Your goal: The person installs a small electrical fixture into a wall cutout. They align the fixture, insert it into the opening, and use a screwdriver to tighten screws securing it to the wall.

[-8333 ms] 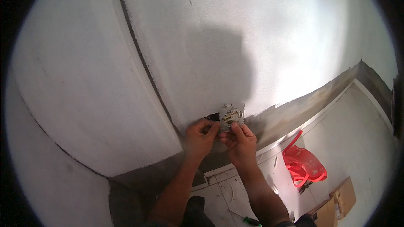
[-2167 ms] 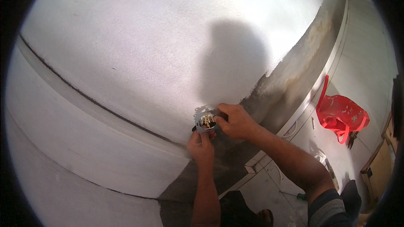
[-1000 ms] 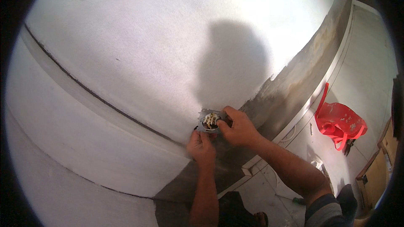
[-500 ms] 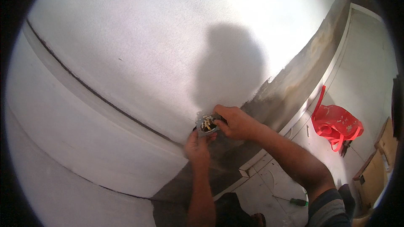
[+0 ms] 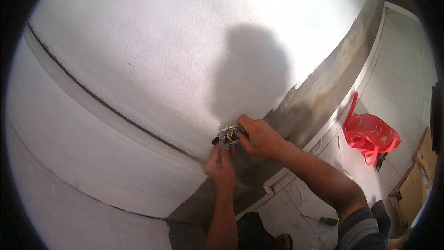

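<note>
So both hands are up on a small metal socket insert (image 5: 227,135) that sits against the white wall (image 5: 152,51), roughly at 6 o'clock from the middle of the view and just under the dark shadow of a head (image 5: 252,71) cast on the plaster. The insert looks like bare metal framing with some brass-ish bits in the centre; too small to make out more than that.

The right hand (image 5: 260,136) comes in from 4 o'clock and is curled around the right side of the insert, thumb and fingers pinching its edge, so it's closed on the thing. The left hand (image 5: 220,166) comes straight up from 6 o'clock, directly below the insert, with its fingertips (image 5: 221,150) touching the lower edge. Can't tell how firmly it grips; the fingers are bunched rather than spread.

A dark line (image 5: 106,106) runs diagonally across the wall from 10 o'clock down toward the hands. Over at 3 o'clock a red plastic bag (image 5: 370,134) lies on the pale floor (image 5: 397,78), well apart from the hands. Down near 5 o'clock there's a screwdriver with a green handle (image 5: 323,220) on the floor, beside the right forearm (image 5: 319,180).
</note>
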A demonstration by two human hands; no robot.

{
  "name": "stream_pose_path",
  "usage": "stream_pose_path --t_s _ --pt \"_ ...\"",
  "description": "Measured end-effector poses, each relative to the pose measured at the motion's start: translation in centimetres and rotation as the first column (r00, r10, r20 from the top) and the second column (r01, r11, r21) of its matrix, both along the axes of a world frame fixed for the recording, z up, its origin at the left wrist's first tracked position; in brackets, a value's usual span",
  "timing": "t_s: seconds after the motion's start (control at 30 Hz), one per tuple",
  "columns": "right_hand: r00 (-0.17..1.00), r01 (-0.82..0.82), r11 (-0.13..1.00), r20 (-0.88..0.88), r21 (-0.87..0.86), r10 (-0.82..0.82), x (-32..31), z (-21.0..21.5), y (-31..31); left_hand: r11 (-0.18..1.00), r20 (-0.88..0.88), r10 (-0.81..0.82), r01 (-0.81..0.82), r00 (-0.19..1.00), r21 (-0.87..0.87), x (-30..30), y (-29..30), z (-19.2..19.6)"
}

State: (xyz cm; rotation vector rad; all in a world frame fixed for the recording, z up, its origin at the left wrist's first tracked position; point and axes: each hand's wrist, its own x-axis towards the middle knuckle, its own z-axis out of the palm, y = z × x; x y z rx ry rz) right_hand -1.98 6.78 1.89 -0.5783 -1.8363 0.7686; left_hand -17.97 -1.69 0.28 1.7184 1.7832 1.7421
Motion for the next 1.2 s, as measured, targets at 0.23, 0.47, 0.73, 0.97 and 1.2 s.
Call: stream_pose_path --t_s 0.23,0.47,0.73,0.97,1.2 --pt "0.991 -0.093 0.996 -0.096 0.013 0.094 -0.6 0.3 -0.9 0.997 0.091 -0.044 0.038 0.995 0.064 0.1 0.4 0.2" --pt "0.971 -0.199 0.978 -0.151 -0.069 0.187 -0.3 0.6 -1.1 0.996 0.002 -0.005 0.004 1.0 0.094 -0.3 0.4 0.1" --pt "0.988 -0.13 0.988 -0.07 0.089 0.136 -1.0 -0.2 0.1 0.991 0.3 -0.132 0.115 0.945 0.075 0.4 0.1 0.4" --pt "0.987 -0.151 0.987 -0.042 0.046 0.153 -0.2 0.4 -0.1 0.973 0.777 -0.064 0.211 0.626 -0.09 1.5 -1.5 3.7" --pt "0.988 -0.137 0.987 -0.053 0.086 0.142 -0.5 -0.2 0.4 0.913 0.823 -0.012 0.342 0.568 -0.223 1.0 -1.8 4.8"
